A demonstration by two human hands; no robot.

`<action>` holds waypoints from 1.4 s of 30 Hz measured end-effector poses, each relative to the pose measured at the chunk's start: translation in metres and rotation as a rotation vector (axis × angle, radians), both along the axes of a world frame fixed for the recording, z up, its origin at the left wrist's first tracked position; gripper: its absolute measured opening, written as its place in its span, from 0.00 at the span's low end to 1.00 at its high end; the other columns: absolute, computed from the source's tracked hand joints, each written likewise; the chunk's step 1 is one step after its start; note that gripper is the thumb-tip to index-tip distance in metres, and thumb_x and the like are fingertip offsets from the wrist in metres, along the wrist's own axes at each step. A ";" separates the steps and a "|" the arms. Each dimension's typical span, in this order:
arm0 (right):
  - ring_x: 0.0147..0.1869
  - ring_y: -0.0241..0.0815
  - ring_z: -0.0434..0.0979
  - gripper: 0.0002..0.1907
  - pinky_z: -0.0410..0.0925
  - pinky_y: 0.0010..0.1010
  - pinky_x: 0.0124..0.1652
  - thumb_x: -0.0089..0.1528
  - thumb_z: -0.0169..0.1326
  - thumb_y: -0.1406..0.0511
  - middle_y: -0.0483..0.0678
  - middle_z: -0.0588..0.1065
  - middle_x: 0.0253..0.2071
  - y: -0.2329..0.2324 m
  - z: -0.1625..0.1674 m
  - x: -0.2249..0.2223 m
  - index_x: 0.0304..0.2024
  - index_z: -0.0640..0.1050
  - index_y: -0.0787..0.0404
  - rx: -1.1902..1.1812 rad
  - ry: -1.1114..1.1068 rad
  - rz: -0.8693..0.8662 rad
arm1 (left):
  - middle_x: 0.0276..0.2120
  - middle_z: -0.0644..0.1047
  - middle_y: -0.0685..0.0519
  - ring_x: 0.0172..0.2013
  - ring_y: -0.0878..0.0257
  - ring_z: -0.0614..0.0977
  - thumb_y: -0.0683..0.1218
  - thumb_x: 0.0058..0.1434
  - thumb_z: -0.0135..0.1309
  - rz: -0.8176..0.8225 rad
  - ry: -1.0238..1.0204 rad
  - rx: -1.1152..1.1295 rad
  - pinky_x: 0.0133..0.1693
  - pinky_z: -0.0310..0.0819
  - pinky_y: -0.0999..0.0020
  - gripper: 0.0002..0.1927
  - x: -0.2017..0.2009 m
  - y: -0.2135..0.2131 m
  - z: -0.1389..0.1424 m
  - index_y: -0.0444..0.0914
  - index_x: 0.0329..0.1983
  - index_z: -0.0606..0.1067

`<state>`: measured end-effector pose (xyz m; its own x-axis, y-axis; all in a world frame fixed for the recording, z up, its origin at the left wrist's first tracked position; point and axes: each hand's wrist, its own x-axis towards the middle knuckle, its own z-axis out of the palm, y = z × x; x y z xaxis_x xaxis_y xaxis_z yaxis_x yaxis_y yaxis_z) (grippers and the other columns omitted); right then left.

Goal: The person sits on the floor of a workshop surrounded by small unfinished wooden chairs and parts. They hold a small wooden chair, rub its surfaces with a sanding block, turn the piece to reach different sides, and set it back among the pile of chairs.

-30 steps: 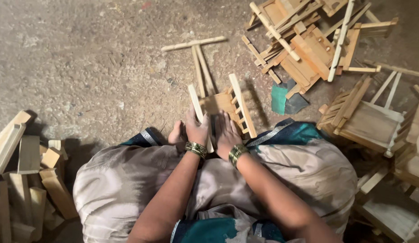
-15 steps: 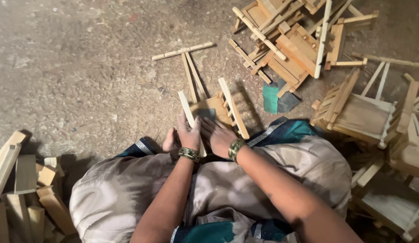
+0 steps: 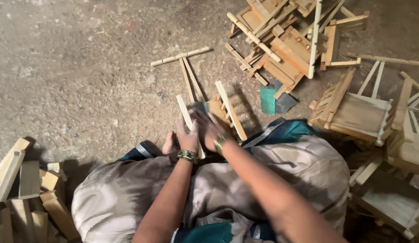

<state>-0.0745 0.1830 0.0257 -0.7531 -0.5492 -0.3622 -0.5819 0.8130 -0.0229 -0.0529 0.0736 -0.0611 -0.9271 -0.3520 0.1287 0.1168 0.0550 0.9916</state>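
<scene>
I see a bare concrete floor [image 3: 74,67] with a big heap of frames [image 3: 286,45] at the top right, finished racks [image 3: 358,112] stacked at the right edge, and cut blocks [image 3: 24,193] piled at the lower left. Just ahead of my knees a small ladder-like frame [image 3: 225,110] stands tilted on the floor, near a loose T-shaped piece [image 3: 184,67] lying flat beyond it. My left hand [image 3: 187,135] has its fingers wrapped on the frame's left slat, while my right hand [image 3: 209,130] lies against the frame's middle, blurred, so I cannot tell its grip.
</scene>
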 end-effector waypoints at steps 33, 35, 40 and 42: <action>0.83 0.56 0.32 0.38 0.39 0.44 0.74 0.66 0.39 0.62 0.61 0.37 0.79 0.020 -0.012 0.026 0.76 0.45 0.67 0.081 -0.024 -0.150 | 0.52 0.73 0.43 0.50 0.50 0.78 0.40 0.59 0.62 0.098 -0.123 -0.201 0.53 0.73 0.60 0.33 0.000 0.010 0.006 0.35 0.68 0.66; 0.82 0.53 0.28 0.36 0.40 0.45 0.71 0.65 0.36 0.62 0.54 0.32 0.79 0.007 -0.015 -0.001 0.75 0.43 0.55 -0.087 -0.220 -0.381 | 0.52 0.73 0.43 0.51 0.51 0.79 0.39 0.59 0.61 0.079 -0.112 -0.145 0.53 0.74 0.60 0.32 -0.001 0.009 0.006 0.35 0.68 0.66; 0.82 0.56 0.32 0.35 0.41 0.43 0.74 0.68 0.35 0.59 0.59 0.37 0.79 -0.001 -0.002 0.006 0.75 0.46 0.64 -0.275 -0.073 -0.427 | 0.54 0.72 0.42 0.54 0.50 0.77 0.39 0.60 0.61 0.095 0.003 -0.165 0.54 0.72 0.59 0.34 -0.008 0.008 0.007 0.33 0.69 0.64; 0.83 0.60 0.32 0.37 0.38 0.44 0.76 0.67 0.38 0.60 0.63 0.39 0.79 0.005 0.004 0.031 0.75 0.49 0.69 0.043 -0.067 -0.219 | 0.53 0.73 0.44 0.51 0.52 0.79 0.40 0.59 0.61 0.059 -0.093 -0.062 0.52 0.74 0.61 0.32 -0.009 0.007 0.007 0.35 0.67 0.66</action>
